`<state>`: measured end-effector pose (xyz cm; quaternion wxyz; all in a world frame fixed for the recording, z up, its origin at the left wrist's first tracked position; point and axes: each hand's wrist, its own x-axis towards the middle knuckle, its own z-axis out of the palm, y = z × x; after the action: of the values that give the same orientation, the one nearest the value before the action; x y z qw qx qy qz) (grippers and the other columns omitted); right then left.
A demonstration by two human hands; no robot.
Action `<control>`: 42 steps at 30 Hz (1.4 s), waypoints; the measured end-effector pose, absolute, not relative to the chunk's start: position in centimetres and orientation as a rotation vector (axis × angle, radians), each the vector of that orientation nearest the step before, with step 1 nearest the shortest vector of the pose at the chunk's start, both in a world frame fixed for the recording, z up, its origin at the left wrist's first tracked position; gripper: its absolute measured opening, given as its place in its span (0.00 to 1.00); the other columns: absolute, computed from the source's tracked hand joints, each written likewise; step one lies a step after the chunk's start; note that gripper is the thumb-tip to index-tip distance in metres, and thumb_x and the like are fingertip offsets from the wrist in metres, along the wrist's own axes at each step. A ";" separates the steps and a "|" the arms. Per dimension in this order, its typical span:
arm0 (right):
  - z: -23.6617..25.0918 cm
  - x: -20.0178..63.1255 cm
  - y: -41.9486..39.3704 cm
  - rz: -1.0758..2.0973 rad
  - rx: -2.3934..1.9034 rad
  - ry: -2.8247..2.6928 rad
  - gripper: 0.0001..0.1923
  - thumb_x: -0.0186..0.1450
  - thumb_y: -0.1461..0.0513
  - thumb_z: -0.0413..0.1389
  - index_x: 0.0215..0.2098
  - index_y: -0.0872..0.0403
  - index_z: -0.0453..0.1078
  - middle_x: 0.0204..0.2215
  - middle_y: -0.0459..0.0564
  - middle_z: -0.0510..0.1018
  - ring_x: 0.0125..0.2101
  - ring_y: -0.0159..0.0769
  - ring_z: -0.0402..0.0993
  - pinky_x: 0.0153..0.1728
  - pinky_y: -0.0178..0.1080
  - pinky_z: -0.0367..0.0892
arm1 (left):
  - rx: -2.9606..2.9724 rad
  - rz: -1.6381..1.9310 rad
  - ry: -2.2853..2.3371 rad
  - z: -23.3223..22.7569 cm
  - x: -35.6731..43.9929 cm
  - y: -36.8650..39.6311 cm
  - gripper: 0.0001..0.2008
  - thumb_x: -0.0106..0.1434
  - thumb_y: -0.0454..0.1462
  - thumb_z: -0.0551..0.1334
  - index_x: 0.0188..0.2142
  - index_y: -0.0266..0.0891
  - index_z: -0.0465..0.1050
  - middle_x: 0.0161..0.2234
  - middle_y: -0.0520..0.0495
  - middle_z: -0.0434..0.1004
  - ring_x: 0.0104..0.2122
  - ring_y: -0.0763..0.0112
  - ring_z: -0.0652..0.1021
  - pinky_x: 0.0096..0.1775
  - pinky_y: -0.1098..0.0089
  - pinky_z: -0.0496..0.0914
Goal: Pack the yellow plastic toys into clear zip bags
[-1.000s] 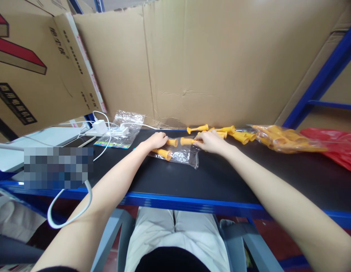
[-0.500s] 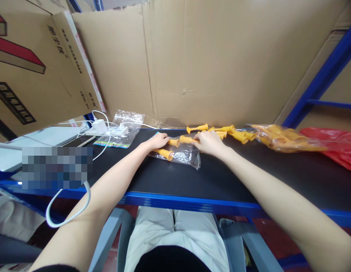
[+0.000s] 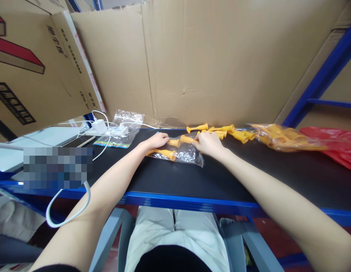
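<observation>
Your left hand point(image 3: 156, 140) rests on the left end of the clear bag point(image 3: 183, 153), fingers curled and pinching the bag at a yellow peg point(image 3: 173, 142) inside it. Your right hand point(image 3: 208, 142) grips the bag's far edge, fingers closed on another peg point(image 3: 186, 139) there. The bag lies flat on the black bench point(image 3: 220, 177), with a third peg point(image 3: 165, 153) inside it near its front edge. Just right of the bag, loose pegs point(image 3: 223, 131) lie by the cardboard wall point(image 3: 192, 64). Further right sits a full bag of pegs point(image 3: 280, 138). Left of the bag lie a flat packet point(image 3: 122, 128) and a white charger point(image 3: 99, 126).
</observation>
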<state>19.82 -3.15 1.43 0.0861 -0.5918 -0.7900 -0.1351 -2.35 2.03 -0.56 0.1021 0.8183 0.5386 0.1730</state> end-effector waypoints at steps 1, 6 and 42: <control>1.5 19.8 -3.2 -0.400 -1.771 -2.353 0.17 0.63 0.56 0.47 0.35 0.57 0.74 0.34 0.59 0.77 0.37 0.46 0.73 0.39 0.44 0.60 | 2.405 0.527 1.564 -0.6 -2.4 2.0 0.14 0.58 0.39 0.50 0.32 0.37 0.73 0.34 0.47 0.76 0.33 0.69 0.73 0.35 0.72 0.64; 1.7 20.0 -3.2 -0.385 -1.788 -2.337 0.15 0.62 0.57 0.49 0.33 0.57 0.74 0.33 0.58 0.77 0.36 0.45 0.73 0.38 0.43 0.62 | 2.381 0.556 1.465 -0.6 -2.4 1.7 0.12 0.56 0.39 0.51 0.27 0.35 0.71 0.30 0.48 0.75 0.28 0.70 0.71 0.29 0.72 0.61; -1.4 21.5 0.3 0.697 -1.392 -2.140 0.12 0.61 0.62 0.51 0.35 0.62 0.73 0.30 0.54 0.77 0.24 0.32 0.70 0.30 0.35 0.66 | 1.783 1.032 1.445 -2.9 -2.2 3.9 0.18 0.62 0.45 0.49 0.43 0.36 0.67 0.49 0.40 0.70 0.48 0.61 0.70 0.50 0.65 0.61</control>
<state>21.49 0.32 -1.38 0.2451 -0.5100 -0.7840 0.2555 -2.21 3.91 -2.94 0.3074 0.6741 0.5466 0.3903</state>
